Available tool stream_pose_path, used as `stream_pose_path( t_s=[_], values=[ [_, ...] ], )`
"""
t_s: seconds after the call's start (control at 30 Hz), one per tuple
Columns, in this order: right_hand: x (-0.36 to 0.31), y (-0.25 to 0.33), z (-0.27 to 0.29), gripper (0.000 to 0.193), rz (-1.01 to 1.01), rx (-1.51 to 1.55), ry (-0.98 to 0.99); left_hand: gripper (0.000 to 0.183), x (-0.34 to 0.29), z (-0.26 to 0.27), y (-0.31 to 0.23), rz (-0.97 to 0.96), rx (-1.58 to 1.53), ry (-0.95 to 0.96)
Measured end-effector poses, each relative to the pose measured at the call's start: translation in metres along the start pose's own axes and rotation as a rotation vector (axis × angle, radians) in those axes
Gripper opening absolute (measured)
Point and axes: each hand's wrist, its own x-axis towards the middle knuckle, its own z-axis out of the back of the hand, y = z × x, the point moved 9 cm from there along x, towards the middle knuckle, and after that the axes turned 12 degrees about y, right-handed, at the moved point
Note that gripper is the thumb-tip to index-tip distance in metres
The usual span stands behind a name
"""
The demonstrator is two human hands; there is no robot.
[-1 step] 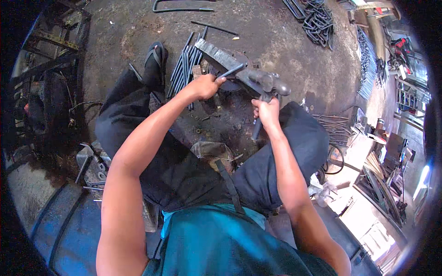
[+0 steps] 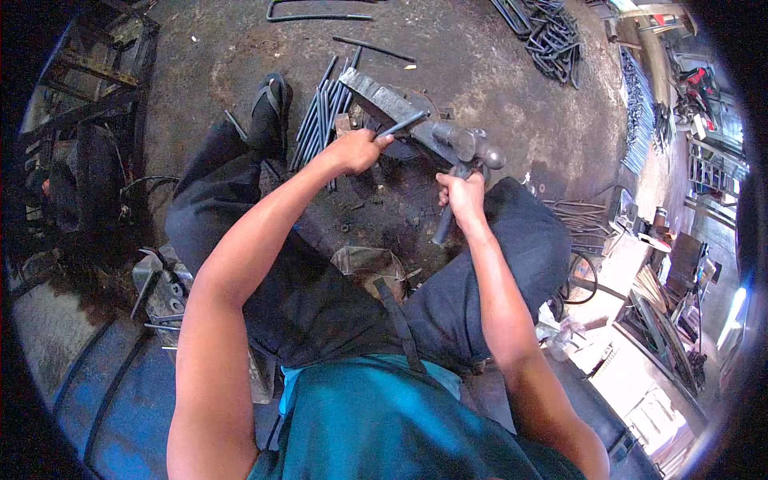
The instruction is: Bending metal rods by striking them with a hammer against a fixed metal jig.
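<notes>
My left hand (image 2: 358,152) is closed round a short steel rod (image 2: 406,122), whose far end rests on or just over a long narrow steel block (image 2: 384,98). In my right hand (image 2: 464,197) is a ball-peen hammer (image 2: 490,154), gripped on the handle close under the head. The hammer head sits at the right end of the block; whether it touches the block I cannot tell. The lower handle sticks out below my fist. Beyond my left hand lies a bundle of similar steel rods (image 2: 322,112) on the floor.
A single rod (image 2: 374,48) and a bent bar (image 2: 320,17) lie farther off. Bent rods are heaped in a pile (image 2: 552,44) at the far right. My sandalled foot (image 2: 270,108) is left of the bundle. A metal frame (image 2: 100,72) stands at the left.
The hammer has turned slightly in my right hand, its handle end shifting a little left and its ball end tipping down. My left hand and the rod have hardly moved.
</notes>
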Motion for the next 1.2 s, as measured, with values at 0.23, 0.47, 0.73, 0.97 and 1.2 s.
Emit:
stream_pose_path(
  t_s=[0.23, 0.47, 0.73, 0.97, 1.2],
  values=[
    [-0.003, -0.001, -0.009, 0.019, 0.0, 0.279, -0.001, 0.067, -0.004, 0.003, -0.008, -0.038, 0.052, -0.067],
    [-0.005, 0.005, -0.016, 0.018, 0.026, 0.283, 0.041, 0.059, -0.008, 0.007, -0.012, -0.035, 0.111, -0.162],
    [-0.011, 0.012, -0.024, 0.019, -0.015, 0.213, 0.087, 0.056, -0.016, 0.007, -0.016, 0.027, 0.106, -0.194],
    [-0.015, 0.012, -0.026, 0.019, -0.093, 0.144, 0.114, 0.054, -0.017, 0.01, -0.022, 0.011, 0.122, -0.181],
    [-0.005, 0.003, -0.025, 0.019, -0.09, 0.045, 0.139, 0.051, -0.02, 0.009, -0.02, -0.009, 0.133, -0.157]
  ],
)
